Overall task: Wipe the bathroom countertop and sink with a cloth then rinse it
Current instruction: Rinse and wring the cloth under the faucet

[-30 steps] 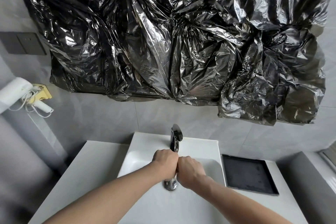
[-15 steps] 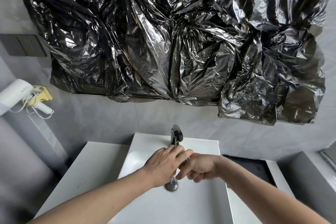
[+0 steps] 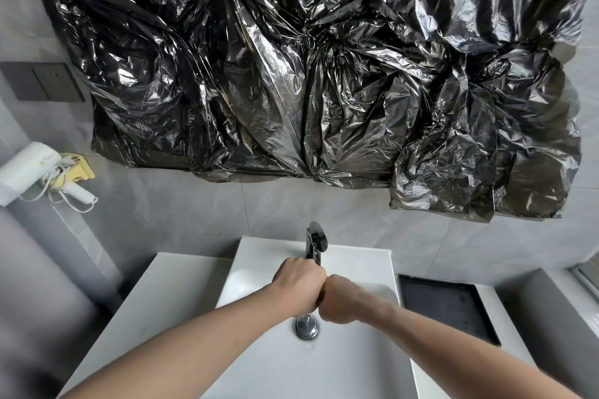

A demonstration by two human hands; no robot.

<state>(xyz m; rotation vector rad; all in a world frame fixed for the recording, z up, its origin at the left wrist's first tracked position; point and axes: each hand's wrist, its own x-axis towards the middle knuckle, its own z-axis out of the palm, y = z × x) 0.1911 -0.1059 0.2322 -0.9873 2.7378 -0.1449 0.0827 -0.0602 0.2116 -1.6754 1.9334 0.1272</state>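
hair dryer [image 3: 30, 172]: wall-mounted far left, cord looped; not your concern.
counter [image 3: 168, 288]: white slab left of the basin; whether it's wiped, can't tell.
sink [image 3: 356, 272]: white basin, drain plug [image 3: 306, 326] just below your fists.
left hand [image 3: 299, 285]: clenched into a fist under the tap [image 3: 315, 241], knuckles touching the right.
right hand [image 3: 340, 303]: clenched the same way, pressed against the left.
cloth: not visible; if you have it, it's balled inside the fists. Can't confirm.
water: no stream visible at the spout.
step: looks like wringing or rinsing over the drain, late in the task.
next: if the cloth's in there, keep the fists over the basin, twist opposite ways, then open up to check.
tray [image 3: 447, 308]: dark, on the counter right of the basin, well clear.
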